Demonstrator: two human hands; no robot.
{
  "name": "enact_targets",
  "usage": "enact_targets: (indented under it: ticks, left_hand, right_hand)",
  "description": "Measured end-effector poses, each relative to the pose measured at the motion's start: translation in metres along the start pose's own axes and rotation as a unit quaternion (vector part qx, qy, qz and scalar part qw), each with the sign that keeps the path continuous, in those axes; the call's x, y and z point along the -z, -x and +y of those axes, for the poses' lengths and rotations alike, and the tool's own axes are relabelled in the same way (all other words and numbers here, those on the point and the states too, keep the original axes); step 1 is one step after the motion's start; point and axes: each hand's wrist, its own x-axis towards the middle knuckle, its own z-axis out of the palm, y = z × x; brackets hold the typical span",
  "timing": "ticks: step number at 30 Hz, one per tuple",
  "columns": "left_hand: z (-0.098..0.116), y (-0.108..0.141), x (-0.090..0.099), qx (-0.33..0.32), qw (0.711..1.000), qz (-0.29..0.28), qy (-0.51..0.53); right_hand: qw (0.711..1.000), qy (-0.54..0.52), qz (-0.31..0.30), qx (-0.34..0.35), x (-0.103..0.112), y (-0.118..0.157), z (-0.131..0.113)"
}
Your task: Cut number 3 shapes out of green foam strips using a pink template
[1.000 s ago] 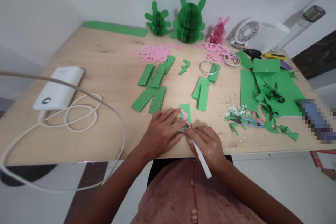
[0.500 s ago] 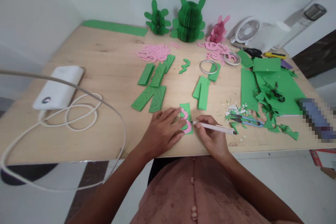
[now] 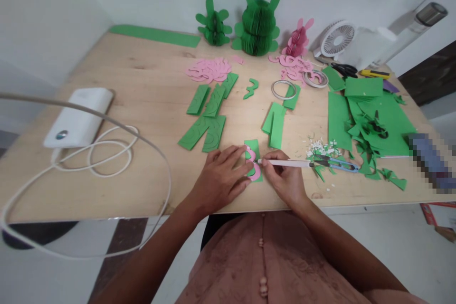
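My left hand [image 3: 224,175] lies with its fingers spread, pressing a pink paper cutout [image 3: 255,171] shaped like a 3 onto a green paper strip [image 3: 252,144]. A white pen [image 3: 287,163] is pinched in my right hand [image 3: 287,180]. Its tip touches at or near the notch on the right side of the cutout. Farther back, folded green strips [image 3: 214,133], several with curved outlines drawn on them, lie left of centre. A green 3-shaped cutout [image 3: 251,88] rests behind my hands, and plain folded green strips [image 3: 276,128] sit to its right.
Blue thread snips [image 3: 340,165] lie by white and green scraps at right, near stacked green paper [image 3: 399,118]. Along the back stand honeycomb paper figures [image 3: 259,26] and a fan [image 3: 337,38]. A white power bank [image 3: 80,116] with a looping cable occupies the left.
The pen tip has shifted up and slightly left along the cutout's edge, and the pen now lies more level. My left hand stays in place.
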Motion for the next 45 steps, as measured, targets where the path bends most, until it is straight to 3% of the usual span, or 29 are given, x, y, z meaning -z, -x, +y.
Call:
enact_targets:
  ticks: [45]
  left_hand:
    - [-0.0008,0.0007,-0.0027,-0.004,1.0,0.011,-0.004]
  right_hand:
    - [0.999,0.048,-0.019,0.003,0.0063,0.0045,-0.002]
